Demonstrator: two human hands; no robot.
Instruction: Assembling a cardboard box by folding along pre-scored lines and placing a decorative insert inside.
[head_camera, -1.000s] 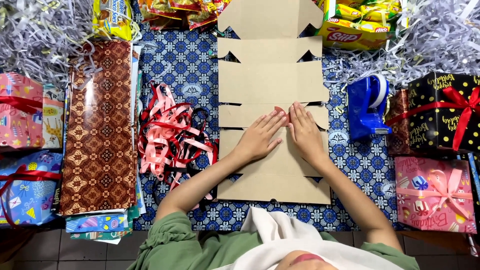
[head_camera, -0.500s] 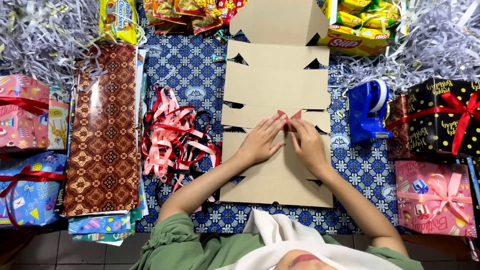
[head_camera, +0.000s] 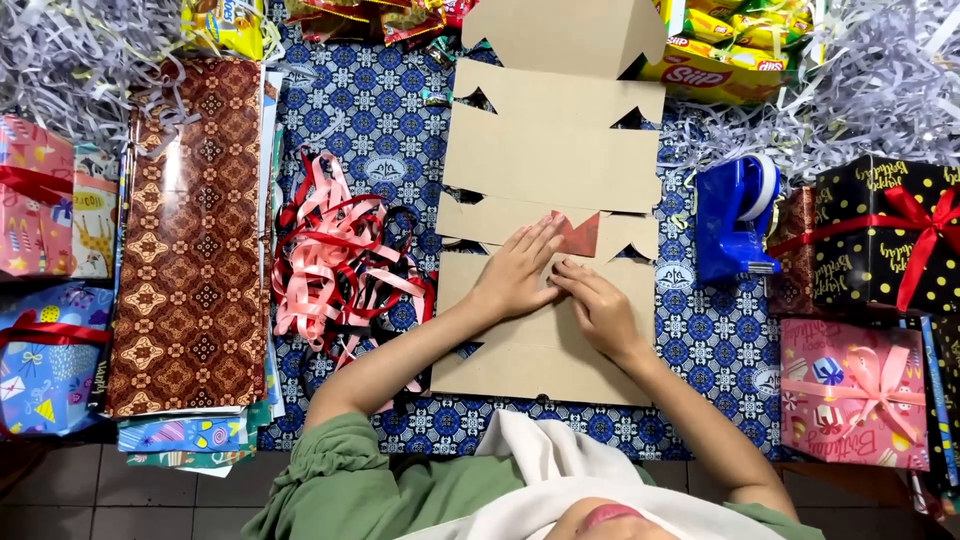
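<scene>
Cardboard box blank (head_camera: 553, 160) flat; unfilled

cardboard sheet (head_camera: 555, 150) top cut off, middle under hands — gift box (head_camera: 885, 235) edge-cropped

Both forearms reach forward from green sleeves and converge toward the middle. The left hand (head_camera: 517, 277) lies palm down, fingers straight and close together, pointing up and to the right. The right hand (head_camera: 598, 307) sits just beside it, fingers curled, fingertips meeting the left hand's fingertips.
</scene>
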